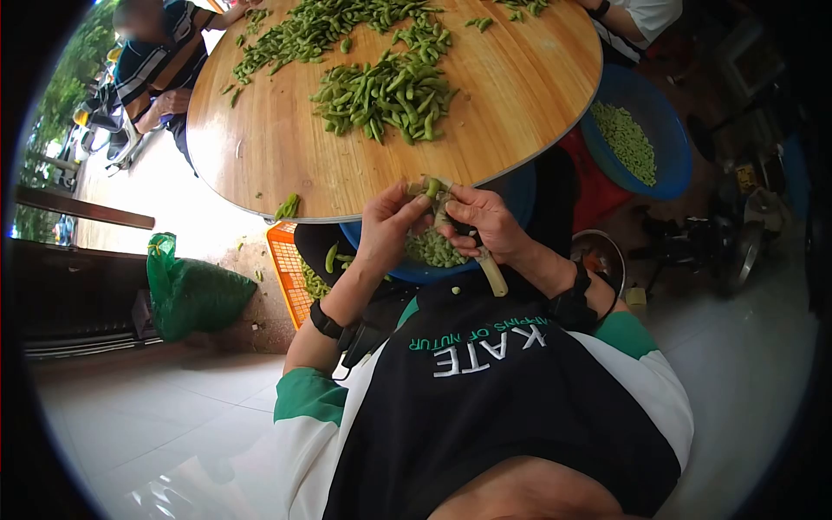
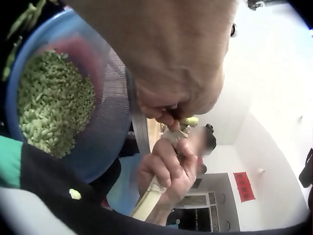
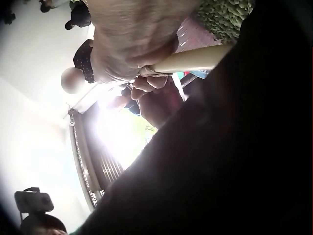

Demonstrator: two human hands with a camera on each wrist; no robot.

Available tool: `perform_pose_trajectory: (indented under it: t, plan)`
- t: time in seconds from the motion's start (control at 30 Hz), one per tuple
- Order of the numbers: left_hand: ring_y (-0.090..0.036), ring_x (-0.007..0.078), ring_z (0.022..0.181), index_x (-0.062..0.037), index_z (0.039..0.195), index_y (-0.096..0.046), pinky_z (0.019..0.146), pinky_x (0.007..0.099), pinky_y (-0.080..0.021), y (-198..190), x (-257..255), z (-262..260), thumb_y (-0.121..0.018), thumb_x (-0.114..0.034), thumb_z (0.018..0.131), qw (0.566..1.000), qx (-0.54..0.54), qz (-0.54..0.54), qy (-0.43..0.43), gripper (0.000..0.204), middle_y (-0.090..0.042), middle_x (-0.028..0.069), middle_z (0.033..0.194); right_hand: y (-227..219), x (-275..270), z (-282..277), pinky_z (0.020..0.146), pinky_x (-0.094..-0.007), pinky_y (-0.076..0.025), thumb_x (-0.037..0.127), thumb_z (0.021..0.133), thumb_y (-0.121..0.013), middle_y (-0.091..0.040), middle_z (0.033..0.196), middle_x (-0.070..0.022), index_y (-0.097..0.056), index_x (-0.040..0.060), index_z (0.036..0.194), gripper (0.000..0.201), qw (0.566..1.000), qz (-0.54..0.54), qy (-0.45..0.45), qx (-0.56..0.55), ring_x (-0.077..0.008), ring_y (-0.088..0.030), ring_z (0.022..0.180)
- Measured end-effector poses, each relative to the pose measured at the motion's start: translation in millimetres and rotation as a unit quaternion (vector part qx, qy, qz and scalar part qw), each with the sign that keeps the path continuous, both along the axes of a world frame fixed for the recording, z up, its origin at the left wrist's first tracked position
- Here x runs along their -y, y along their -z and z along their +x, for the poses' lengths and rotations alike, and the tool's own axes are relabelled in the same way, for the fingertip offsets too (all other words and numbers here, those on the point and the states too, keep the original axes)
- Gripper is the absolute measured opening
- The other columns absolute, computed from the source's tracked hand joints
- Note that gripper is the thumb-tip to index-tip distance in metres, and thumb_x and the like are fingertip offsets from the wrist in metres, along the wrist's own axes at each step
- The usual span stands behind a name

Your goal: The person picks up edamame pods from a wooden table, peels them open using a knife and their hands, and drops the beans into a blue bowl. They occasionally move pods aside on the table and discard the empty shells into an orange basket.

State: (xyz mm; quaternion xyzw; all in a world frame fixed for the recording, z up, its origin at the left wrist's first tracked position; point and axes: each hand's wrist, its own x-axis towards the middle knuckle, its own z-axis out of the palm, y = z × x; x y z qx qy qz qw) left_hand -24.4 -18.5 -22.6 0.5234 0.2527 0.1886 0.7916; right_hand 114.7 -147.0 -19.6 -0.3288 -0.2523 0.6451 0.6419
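My left hand [image 1: 390, 224] pinches a green bean pod [image 1: 433, 186] between thumb and fingers, just off the near edge of the round table. Close beside it, my right hand [image 1: 487, 221] has its fingers curled round a tool with a pale handle [image 1: 493, 276]; I cannot tell its kind, as the fingers hide its other end. Pale wrapping covers some fingertips. Below both hands, a blue basin [image 2: 107, 147] holds shelled green beans [image 2: 54, 107]. One loose bean [image 1: 456, 290] lies on the dark apron. The left wrist view shows the hands meeting fingertip to fingertip.
Piles of bean pods [image 1: 381, 97] lie on the wooden table [image 1: 260, 147]. Another blue basin [image 1: 676, 165] with shelled beans stands at right. An orange crate [image 1: 286, 260] and a green sack [image 1: 204, 295] are at left. Two other people sit around the table.
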Motion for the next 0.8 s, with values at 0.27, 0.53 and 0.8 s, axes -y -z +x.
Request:
perform_pose_trajectory:
  t: [0.27, 0.53, 0.8]
  plan:
    - [-0.054, 0.0054, 0.065, -0.0007, 0.104, -0.062, 0.059, 0.0187, -0.041, 4, -6, -1, -0.058, -0.007, 0.092, 0.999, 0.032, -0.021, 0.019, 0.014, -0.062, 0.0004, 0.081, -1, -1, -3, 0.039, -0.0186, -0.036, 0.018, 0.099, -0.047, -0.058, 0.077, -0.0059, -0.050, 0.0026, 0.128, 0.033, 0.998, 0.005, 0.037, 0.046, -0.0061, -0.042, 0.047]
    - [-0.051, 0.0082, 0.058, -0.0019, 0.095, -0.061, 0.053, 0.0211, -0.040, 0, -8, 2, -0.059, -0.012, 0.091, 0.965, 0.069, -0.206, 0.145, 0.010, -0.057, -0.0004, 0.069, 6, 2, 6, 0.037, -0.0176, -0.033, 0.020, 0.099, -0.046, -0.054, 0.078, -0.0041, -0.052, 0.0054, 0.123, 0.029, 0.983, -0.017, -0.043, -0.178, -0.0046, -0.037, 0.046]
    - [-0.058, 0.0317, 0.064, -0.0018, 0.104, -0.059, 0.054, 0.0402, -0.046, 7, 2, -2, -0.062, -0.004, 0.082, 0.719, 0.003, 0.693, -0.055, 0.022, -0.054, 0.0141, 0.071, 20, -6, 0, 0.035, -0.0207, -0.030, 0.028, 0.096, -0.051, -0.056, 0.077, 0.0020, -0.057, 0.0167, 0.105, 0.016, 0.970, -0.066, -0.043, -0.229, -0.0065, -0.038, 0.045]
